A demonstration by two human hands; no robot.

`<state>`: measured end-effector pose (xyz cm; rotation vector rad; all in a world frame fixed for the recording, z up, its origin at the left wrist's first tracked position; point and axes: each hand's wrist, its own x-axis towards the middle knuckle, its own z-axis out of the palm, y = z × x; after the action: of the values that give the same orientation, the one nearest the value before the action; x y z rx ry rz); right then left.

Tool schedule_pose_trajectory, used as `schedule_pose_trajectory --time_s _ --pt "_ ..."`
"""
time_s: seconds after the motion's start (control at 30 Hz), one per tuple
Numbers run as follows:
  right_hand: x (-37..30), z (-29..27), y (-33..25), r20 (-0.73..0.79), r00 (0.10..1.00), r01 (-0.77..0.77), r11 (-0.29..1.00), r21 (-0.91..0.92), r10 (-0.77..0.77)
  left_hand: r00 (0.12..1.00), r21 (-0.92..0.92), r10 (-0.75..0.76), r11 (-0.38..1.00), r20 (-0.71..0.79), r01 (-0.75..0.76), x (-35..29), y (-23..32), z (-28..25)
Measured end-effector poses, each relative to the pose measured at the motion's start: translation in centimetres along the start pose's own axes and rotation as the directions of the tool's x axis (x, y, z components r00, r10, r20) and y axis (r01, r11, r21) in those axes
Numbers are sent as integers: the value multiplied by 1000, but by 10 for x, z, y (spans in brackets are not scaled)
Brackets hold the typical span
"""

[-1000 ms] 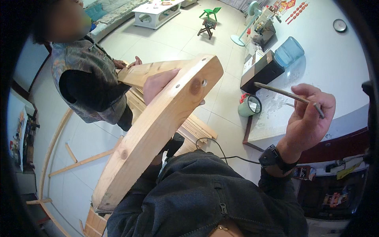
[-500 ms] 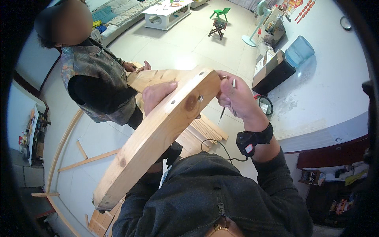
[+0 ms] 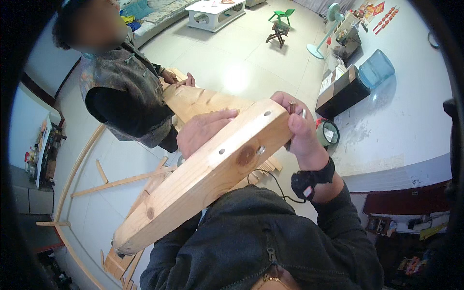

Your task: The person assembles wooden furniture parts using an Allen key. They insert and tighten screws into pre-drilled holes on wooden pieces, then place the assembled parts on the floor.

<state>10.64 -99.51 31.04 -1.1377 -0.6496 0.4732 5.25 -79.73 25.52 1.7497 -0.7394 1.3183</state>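
Observation:
A thick pale wooden beam (image 3: 193,186) lies slantwise across my front, with drilled holes and a dark knot. Behind its right half, a wide wooden board (image 3: 205,104) runs away toward a co-worker. My left hand (image 3: 205,130) lies over the near part of the board against the beam, gripping it; its lower fingers are hidden. At the beam's right end my right hand (image 3: 302,128) is closed, fingertips touching the wood. Metal screws (image 3: 292,107) stick up from its fingers; their lower ends are mostly hidden.
The co-worker (image 3: 128,92) stands at the left, hands at the board's far end. Long wooden strips (image 3: 123,181) and slats lie on the left floor. A black cable (image 3: 275,181) loops near my waist. Farther right stand a bin (image 3: 327,133) and a water dispenser (image 3: 338,92).
The beam's right end has shifted right and slightly down in view, with both hands. My left hand lies flatter on the board. The right-hand screws are held closer to the beam's end.

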Motion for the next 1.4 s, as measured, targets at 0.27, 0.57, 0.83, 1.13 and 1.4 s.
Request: schedule_pose_trajectory --time_s 0.27,0.57,0.83,1.13,1.4 --pt "-14 17 -53 365 859 442 158 -883 -360 992 142 -120 982 -30 123 4 13 -1" --pt "17 86 -77 820 541 661 -697 -277 187 982 169 -187 968 -9 186 12 16 -6" --pt "-30 103 -114 841 485 713 -665 -221 241 982 186 -187 967 39 176 16 12 -11" --pt "-126 1 -135 505 859 442 -616 -652 81 949 206 -310 926 -60 316 0 29 2" --pt "-217 -98 -70 -187 955 -83 393 -916 -232 917 235 -369 887 -152 397 -23 34 4"
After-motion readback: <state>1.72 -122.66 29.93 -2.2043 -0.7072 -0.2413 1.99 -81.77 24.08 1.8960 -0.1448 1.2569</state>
